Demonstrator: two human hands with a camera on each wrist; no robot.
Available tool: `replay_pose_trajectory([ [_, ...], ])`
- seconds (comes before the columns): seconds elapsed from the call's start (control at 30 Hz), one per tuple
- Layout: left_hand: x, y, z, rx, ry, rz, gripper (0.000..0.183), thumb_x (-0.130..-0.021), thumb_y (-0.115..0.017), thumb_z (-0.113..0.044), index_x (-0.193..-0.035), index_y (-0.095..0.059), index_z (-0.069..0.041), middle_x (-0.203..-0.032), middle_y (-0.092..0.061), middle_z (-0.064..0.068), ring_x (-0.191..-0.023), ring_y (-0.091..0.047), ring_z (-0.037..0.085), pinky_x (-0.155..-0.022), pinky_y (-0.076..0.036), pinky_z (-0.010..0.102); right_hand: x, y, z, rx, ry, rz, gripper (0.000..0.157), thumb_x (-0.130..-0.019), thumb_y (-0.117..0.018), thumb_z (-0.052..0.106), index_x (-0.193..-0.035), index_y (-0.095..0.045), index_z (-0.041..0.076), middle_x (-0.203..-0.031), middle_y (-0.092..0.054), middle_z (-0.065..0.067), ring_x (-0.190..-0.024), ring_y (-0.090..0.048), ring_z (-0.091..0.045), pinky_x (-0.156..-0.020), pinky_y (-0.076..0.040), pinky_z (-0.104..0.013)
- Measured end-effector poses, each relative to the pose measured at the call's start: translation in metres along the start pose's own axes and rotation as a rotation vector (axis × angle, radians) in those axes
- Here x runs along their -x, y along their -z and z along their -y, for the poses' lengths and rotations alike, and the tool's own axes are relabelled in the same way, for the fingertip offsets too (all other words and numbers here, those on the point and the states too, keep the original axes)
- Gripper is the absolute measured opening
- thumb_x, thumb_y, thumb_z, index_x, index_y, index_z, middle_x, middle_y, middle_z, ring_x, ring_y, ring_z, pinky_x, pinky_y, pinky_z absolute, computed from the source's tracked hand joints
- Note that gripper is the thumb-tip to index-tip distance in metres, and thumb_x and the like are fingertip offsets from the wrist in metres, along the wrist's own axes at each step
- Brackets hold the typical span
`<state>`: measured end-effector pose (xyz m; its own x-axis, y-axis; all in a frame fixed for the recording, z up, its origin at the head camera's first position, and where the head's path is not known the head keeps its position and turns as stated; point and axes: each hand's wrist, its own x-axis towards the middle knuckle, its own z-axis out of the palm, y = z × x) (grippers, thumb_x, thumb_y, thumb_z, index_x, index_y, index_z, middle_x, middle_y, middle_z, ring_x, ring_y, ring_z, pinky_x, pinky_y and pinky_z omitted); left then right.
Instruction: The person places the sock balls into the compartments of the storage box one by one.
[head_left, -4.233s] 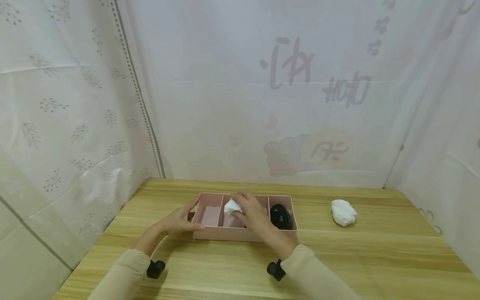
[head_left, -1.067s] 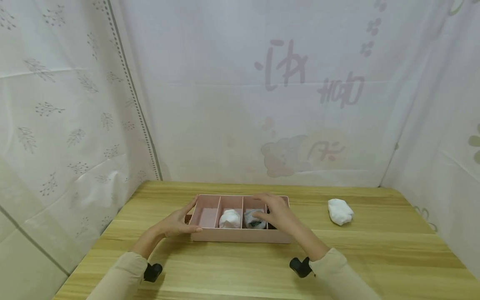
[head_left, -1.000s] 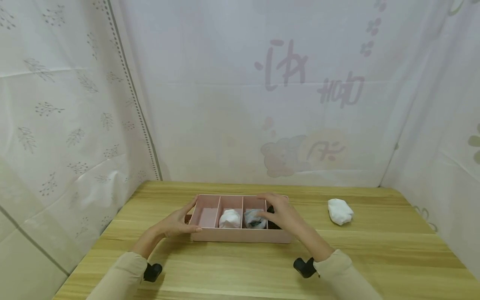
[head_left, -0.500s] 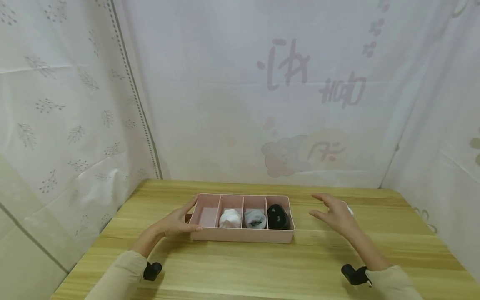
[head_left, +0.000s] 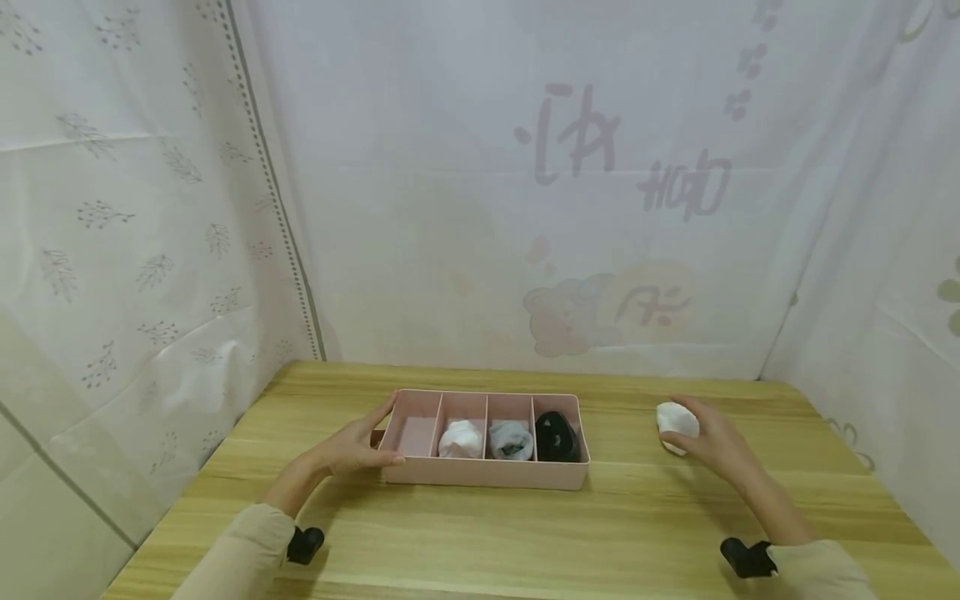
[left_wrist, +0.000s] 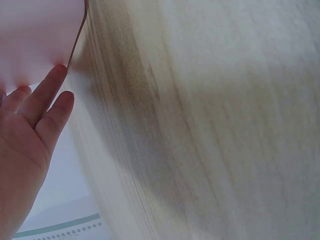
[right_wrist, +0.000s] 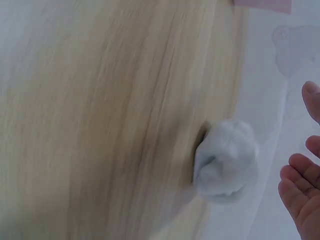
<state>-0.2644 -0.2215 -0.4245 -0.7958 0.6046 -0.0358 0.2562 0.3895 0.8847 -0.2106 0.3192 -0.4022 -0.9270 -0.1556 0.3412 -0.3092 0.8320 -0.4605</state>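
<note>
A pink divided storage box point(head_left: 483, 473) stands on the table, its left end held by my left hand point(head_left: 352, 446). The thumb lies at the front rim and the fingers reach to the back corner; in the left wrist view fingertips touch the pink wall. Inside sit a white rolled sock point(head_left: 461, 439), a grey rolled sock point(head_left: 511, 440) and a black rolled bundle point(head_left: 557, 437); the leftmost compartment holds nothing. Right of the box, my right hand point(head_left: 712, 437) spreads thumb and fingers about another white rolled sock point(head_left: 677, 423). The right wrist view shows a gap between fingers and this sock point(right_wrist: 227, 162).
The wooden table point(head_left: 480, 542) has its back edge along a pale patterned curtain point(head_left: 450, 208). More curtain hangs at both sides. A small brown object point(head_left: 377, 437) shows behind the left hand. Black wrist cameras point(head_left: 306, 545) sit by both sleeves.
My right hand put a white rolled sock into the second compartment, touched the grey one's compartment, then moved right to the white sock on the table. The left hand stays at the box.
</note>
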Motion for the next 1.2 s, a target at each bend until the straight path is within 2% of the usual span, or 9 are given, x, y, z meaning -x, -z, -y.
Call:
replay_pose_trajectory([
  [0.13,0.0,0.0,0.0,0.018,0.0,0.003,0.108,-0.082,-0.074,-0.018,-0.151,0.009,-0.009,-0.146,-0.017,0.039,-0.121,-0.046,0.045,-0.084,-0.05,0.029,0.001,-0.001,-0.008,0.01,-0.018,-0.002,0.064,-0.077,-0.078,0.016,-0.127,-0.048,-0.009,-0.124,-0.048,-0.035,-0.113,-0.044,-0.053,-0.085,-0.04,-0.064],
  [0.3,-0.001,-0.001,0.001,0.012,-0.01,0.003,0.107,-0.082,-0.073,-0.017,-0.151,0.008,-0.01,-0.146,-0.017,0.039,-0.122,-0.045,0.046,-0.084,-0.05,0.029,0.003,-0.004,-0.019,0.025,-0.016,-0.011,0.067,-0.071,-0.081,0.012,-0.125,-0.048,-0.01,-0.121,-0.047,-0.036,-0.108,-0.046,-0.052,-0.079,-0.042,-0.062],
  [0.5,0.0,0.0,0.0,0.002,-0.014,0.002,0.107,-0.082,-0.073,-0.018,-0.151,0.008,-0.01,-0.147,-0.015,0.039,-0.122,-0.045,0.046,-0.084,-0.05,0.028,0.004,-0.009,-0.028,-0.001,-0.033,0.04,0.077,-0.069,-0.083,0.014,-0.13,-0.042,-0.011,-0.123,-0.042,-0.039,-0.105,-0.046,-0.054,-0.076,-0.045,-0.061],
  [0.77,0.0,-0.001,0.0,0.015,-0.029,0.008,0.105,-0.083,-0.072,-0.016,-0.151,0.008,-0.011,-0.145,-0.019,0.04,-0.121,-0.046,0.047,-0.083,-0.05,0.028,-0.003,-0.013,-0.034,0.024,-0.032,0.078,0.091,-0.066,-0.085,0.016,-0.133,-0.033,-0.016,-0.123,-0.039,-0.042,-0.104,-0.047,-0.055,-0.078,-0.045,-0.061],
  [0.9,0.001,-0.002,0.0,0.013,-0.027,0.006,0.104,-0.084,-0.072,-0.017,-0.151,0.008,-0.012,-0.145,-0.018,0.04,-0.123,-0.043,0.048,-0.083,-0.05,0.029,-0.006,-0.014,-0.039,0.038,-0.018,0.083,0.092,-0.065,-0.085,0.014,-0.132,-0.032,-0.018,-0.12,-0.04,-0.043,-0.103,-0.047,-0.054,-0.079,-0.043,-0.062],
  [1.2,0.001,-0.002,-0.002,0.036,-0.036,0.012,0.104,-0.084,-0.071,-0.015,-0.151,0.009,-0.012,-0.141,-0.025,0.041,-0.119,-0.047,0.047,-0.081,-0.05,0.026,-0.008,-0.019,-0.045,0.02,0.007,0.098,0.092,-0.062,-0.086,0.011,-0.13,-0.033,-0.02,-0.12,-0.04,-0.043,-0.106,-0.044,-0.055,-0.084,-0.04,-0.064],
])
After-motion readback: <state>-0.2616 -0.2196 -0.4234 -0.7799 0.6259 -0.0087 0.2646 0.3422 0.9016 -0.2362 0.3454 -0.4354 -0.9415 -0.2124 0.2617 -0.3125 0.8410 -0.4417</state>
